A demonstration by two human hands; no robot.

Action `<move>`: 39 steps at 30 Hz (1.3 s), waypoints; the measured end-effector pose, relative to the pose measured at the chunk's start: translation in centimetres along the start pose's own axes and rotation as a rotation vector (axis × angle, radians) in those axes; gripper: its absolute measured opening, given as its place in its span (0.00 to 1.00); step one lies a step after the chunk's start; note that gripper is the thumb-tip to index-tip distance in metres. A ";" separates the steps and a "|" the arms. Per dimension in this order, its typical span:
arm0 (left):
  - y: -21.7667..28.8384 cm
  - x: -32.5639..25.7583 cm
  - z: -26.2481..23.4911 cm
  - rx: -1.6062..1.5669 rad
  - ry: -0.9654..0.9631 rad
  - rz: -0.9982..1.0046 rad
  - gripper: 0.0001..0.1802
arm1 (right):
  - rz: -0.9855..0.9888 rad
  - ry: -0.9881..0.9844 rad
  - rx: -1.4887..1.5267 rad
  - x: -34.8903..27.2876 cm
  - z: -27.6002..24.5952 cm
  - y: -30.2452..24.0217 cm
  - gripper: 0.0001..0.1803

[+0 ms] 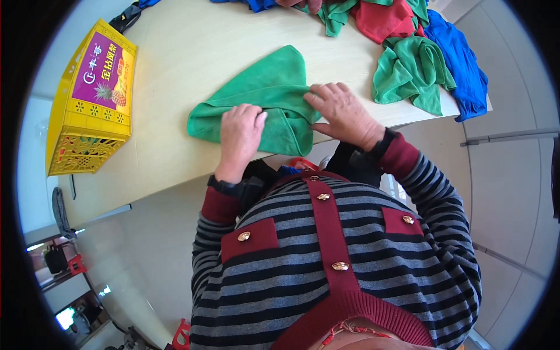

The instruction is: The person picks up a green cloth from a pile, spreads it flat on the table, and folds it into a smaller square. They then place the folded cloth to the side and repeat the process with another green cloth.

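Note:
A green cloth lies partly folded on the table in front of me, with creases across its middle. My left hand rests on its near left part, fingers curled down onto the fabric and thumb beside them. At the cloth's right edge, my right hand grips the fabric with its fingertips, the thumb lower down along the same edge. The fingertips of both hands are partly hidden against the cloth.
A yellow plastic crate with a purple printed panel stands at the table's left. Another crumpled green cloth lies at the right, beside a blue cloth hanging past the edge and a red cloth. The pale table ends close to my body.

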State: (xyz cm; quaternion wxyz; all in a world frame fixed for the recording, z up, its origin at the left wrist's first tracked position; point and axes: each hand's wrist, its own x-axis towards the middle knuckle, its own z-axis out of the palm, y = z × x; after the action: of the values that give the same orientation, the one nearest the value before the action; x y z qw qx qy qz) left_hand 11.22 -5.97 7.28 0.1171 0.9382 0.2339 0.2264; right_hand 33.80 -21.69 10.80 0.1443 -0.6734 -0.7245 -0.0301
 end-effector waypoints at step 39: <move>4.8 6.3 -2.8 -0.717 0.206 0.094 0.09 | 0.463 0.050 1.129 5.1 -1.1 -1.1 0.14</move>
State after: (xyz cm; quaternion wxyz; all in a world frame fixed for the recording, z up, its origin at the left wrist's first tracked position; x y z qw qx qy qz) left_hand 16.74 -6.68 13.60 0.4036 0.8196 0.1071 0.3923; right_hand 32.63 -17.07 13.29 0.4989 -0.6320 -0.4596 0.3749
